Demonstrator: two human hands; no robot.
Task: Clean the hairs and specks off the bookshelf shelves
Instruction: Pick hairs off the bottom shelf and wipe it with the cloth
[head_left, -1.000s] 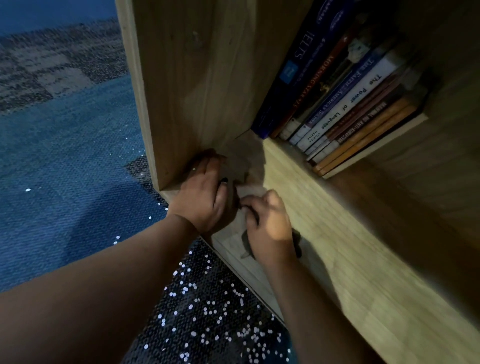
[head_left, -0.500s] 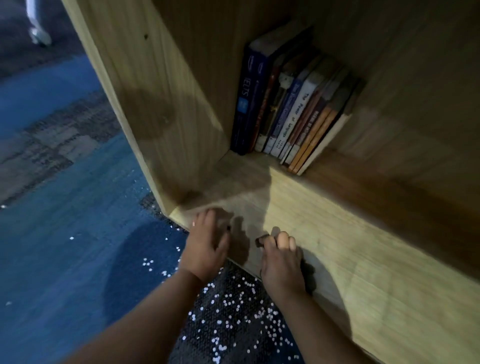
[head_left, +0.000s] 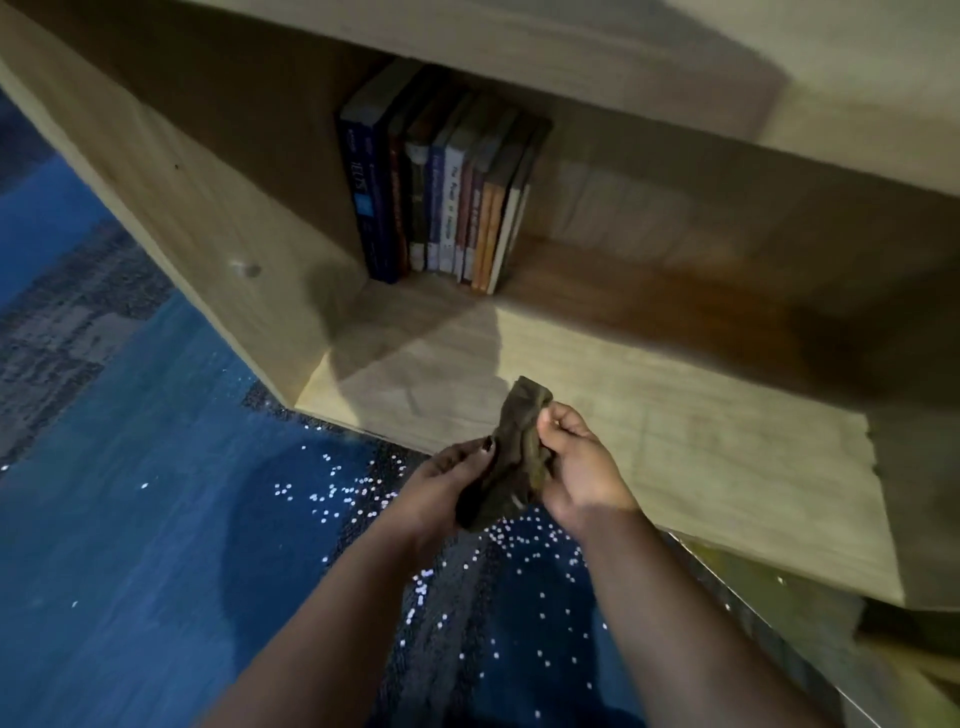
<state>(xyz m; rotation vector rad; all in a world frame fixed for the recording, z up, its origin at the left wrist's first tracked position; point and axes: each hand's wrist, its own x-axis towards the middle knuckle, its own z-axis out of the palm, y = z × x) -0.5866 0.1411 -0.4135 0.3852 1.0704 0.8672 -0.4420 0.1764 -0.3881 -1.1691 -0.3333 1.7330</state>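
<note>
A dark olive cloth (head_left: 517, 452), crumpled and bunched, is held between both hands just in front of the bottom shelf's front edge. My left hand (head_left: 447, 480) grips its lower part from the left. My right hand (head_left: 579, 462) pinches its upper right side with curled fingers. The light wooden shelf board (head_left: 649, 431) lies right behind the hands, partly shadowed at its left corner. A row of upright books (head_left: 441, 192) stands at the back left of this shelf.
The bookshelf's left side panel (head_left: 208, 218) rises at the left, and the shelf above (head_left: 571, 47) overhangs. Blue carpet (head_left: 130, 519) lies below, scattered with several small white specks (head_left: 353, 499) near the shelf's base. A dim gap (head_left: 779, 608) opens at the lower right.
Both hands have come off the shelf's left corner and moved back toward me and right. They now hold the dark cloth lifted between them. The view has pulled back, showing more shelf.
</note>
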